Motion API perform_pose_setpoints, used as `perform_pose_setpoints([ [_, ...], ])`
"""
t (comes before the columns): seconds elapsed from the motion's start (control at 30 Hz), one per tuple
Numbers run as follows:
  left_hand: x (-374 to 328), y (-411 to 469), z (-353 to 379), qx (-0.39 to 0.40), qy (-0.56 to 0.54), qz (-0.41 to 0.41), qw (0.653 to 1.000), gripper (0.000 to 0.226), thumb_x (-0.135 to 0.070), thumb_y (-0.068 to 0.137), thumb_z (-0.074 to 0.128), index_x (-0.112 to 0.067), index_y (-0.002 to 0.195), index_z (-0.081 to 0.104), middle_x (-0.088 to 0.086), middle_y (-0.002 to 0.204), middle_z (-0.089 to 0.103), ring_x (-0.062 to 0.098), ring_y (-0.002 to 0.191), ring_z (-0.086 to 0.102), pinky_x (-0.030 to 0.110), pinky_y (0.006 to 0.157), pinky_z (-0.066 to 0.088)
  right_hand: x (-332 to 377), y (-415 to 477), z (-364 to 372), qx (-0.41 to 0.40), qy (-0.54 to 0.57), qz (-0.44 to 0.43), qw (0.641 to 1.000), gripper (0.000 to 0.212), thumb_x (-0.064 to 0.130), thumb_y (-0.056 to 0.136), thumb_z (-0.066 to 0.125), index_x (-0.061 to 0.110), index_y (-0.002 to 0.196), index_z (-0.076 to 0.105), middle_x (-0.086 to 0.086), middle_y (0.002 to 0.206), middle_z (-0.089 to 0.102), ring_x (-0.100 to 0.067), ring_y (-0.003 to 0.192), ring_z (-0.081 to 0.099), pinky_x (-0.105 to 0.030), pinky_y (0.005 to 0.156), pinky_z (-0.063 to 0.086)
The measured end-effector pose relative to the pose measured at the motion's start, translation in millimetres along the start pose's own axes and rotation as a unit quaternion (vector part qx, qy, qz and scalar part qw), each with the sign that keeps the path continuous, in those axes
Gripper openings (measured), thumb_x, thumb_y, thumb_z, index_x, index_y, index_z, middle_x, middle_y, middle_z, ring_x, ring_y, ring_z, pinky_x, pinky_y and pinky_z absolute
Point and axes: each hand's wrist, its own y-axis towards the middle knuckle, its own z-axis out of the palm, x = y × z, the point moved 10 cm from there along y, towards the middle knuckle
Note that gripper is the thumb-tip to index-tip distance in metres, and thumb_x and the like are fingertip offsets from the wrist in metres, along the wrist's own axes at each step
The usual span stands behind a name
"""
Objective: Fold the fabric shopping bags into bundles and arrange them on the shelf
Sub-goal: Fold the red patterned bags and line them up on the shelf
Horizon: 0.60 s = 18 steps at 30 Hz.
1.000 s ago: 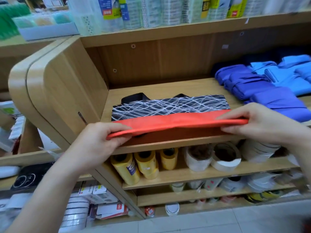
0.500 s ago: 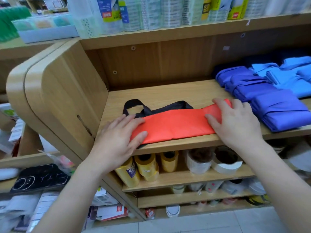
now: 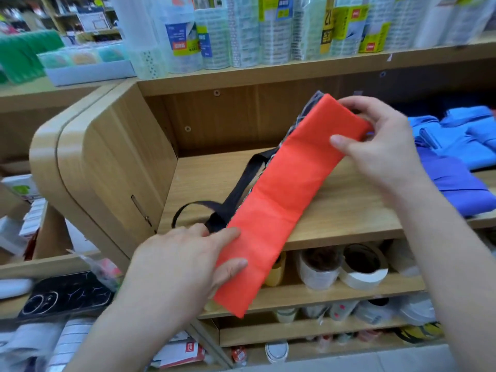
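Note:
A fabric shopping bag folded into a long orange strip (image 3: 284,200) runs diagonally above the wooden shelf (image 3: 346,213), its near end past the shelf's front edge. A black-and-white patterned layer shows along its far edge, and its black handles (image 3: 236,194) trail onto the shelf. My left hand (image 3: 185,261) grips the near end, thumb on top. My right hand (image 3: 375,146) pinches the far, raised end.
Folded blue and purple bags (image 3: 461,167) lie stacked on the shelf's right part. Packaged rolls (image 3: 268,30) stand on the shelf above. Tape rolls (image 3: 362,267) sit on the lower shelf. A rounded wooden side panel (image 3: 88,167) closes the shelf at left.
The orange strip lay flat along the shelf front under both palms. Now both hands hold its ends, and it is lifted and turned diagonally with the right end raised.

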Motion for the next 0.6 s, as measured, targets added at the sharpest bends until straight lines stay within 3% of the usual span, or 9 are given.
perform_pose_setpoints([
  [0.07,6.5,-3.8,-47.6,-0.147,-0.012,-0.019,0.989,0.059,-0.075,0.082,0.031,-0.039,0.123,0.054,-0.009,0.100,0.057,0.016,0.094,0.057,0.025,0.054,0.037,36.6,7.9,10.1,0.074,0.046,-0.057,0.995,0.040,0.008,0.071,0.075,0.031,0.103,0.066,0.010,0.091,0.066,-0.001,0.081,0.059,-0.027,0.078,0.051],
  [0.1,10.8,-6.6,-67.9,-0.218,-0.068,-0.019,0.973,0.062,-0.076,0.081,0.043,-0.032,0.121,0.058,-0.006,0.101,0.059,0.017,0.095,0.056,0.026,0.059,0.040,55.2,8.1,16.7,0.116,0.066,-0.080,0.988,0.038,0.008,0.071,0.075,0.033,0.099,0.065,0.009,0.090,0.066,-0.004,0.082,0.059,-0.028,0.077,0.052],
  [0.13,15.1,-3.4,-78.0,-0.250,-0.148,-0.006,0.957,0.071,-0.078,0.078,0.050,-0.029,0.129,0.054,-0.006,0.113,0.059,0.015,0.105,0.054,0.027,0.075,0.045,71.6,6.5,23.8,0.159,0.087,-0.098,0.979,0.036,0.007,0.070,0.074,0.032,0.096,0.065,0.008,0.089,0.065,-0.007,0.083,0.059,-0.029,0.076,0.053],
  [0.17,19.1,7.1,-78.1,-0.227,-0.256,0.002,0.940,0.081,-0.077,0.074,0.056,-0.029,0.138,0.046,-0.011,0.127,0.055,0.009,0.118,0.049,0.026,0.093,0.042,87.5,3.5,31.1,0.200,0.105,-0.114,0.967,0.035,0.006,0.070,0.074,0.030,0.094,0.066,0.008,0.089,0.065,-0.010,0.083,0.060,-0.030,0.075,0.055],
  [0.23,7.4,31.2,-63.7,-0.100,-0.465,0.022,0.879,0.082,-0.067,0.068,0.067,-0.033,0.138,0.044,-0.021,0.134,0.054,-0.003,0.125,0.047,0.023,0.106,0.037,113.8,-3.0,44.5,0.270,0.122,-0.141,0.945,0.033,0.005,0.072,0.074,0.028,0.094,0.067,0.010,0.090,0.066,-0.012,0.086,0.061,-0.034,0.078,0.056],
  [0.3,-11.7,45.8,-48.1,-0.011,-0.592,0.048,0.804,0.050,-0.042,0.075,0.075,-0.025,0.120,0.061,-0.013,0.114,0.070,0.003,0.107,0.065,0.028,0.093,0.053,126.9,-5.7,54.7,0.308,0.116,-0.160,0.931,0.032,0.005,0.073,0.073,0.027,0.095,0.066,0.010,0.092,0.066,-0.012,0.088,0.062,-0.032,0.080,0.056],
  [0.37,-14.6,55.0,-31.1,0.006,-0.639,0.038,0.768,0.027,-0.022,0.082,0.074,-0.017,0.108,0.068,-0.005,0.103,0.075,0.011,0.095,0.072,0.030,0.083,0.058,122.7,0.1,60.9,0.297,0.085,-0.162,0.937,0.033,0.004,0.074,0.073,0.027,0.097,0.065,0.013,0.090,0.066,-0.007,0.086,0.061,-0.026,0.077,0.055],
  [0.5,-2.3,74.8,-1.9,0.011,-0.632,-0.009,0.775,0.026,-0.023,0.083,0.076,-0.015,0.107,0.071,-0.005,0.101,0.076,0.012,0.093,0.072,0.037,0.088,0.057,82.2,15.2,65.3,0.208,0.015,-0.134,0.969,0.044,0.000,0.075,0.075,0.027,0.108,0.064,0.027,0.082,0.062,-0.002,0.075,0.055,-0.022,0.073,0.048],
  [0.6,3.4,89.1,17.8,0.035,-0.575,-0.030,0.817,0.026,-0.036,0.084,0.075,-0.022,0.105,0.072,-0.013,0.095,0.075,0.001,0.087,0.070,0.024,0.084,0.054,44.9,19.4,59.8,0.139,-0.026,-0.097,0.985,0.057,0.004,0.073,0.075,0.028,0.122,0.058,0.028,0.083,0.059,-0.007,0.075,0.055,-0.032,0.077,0.050],
])
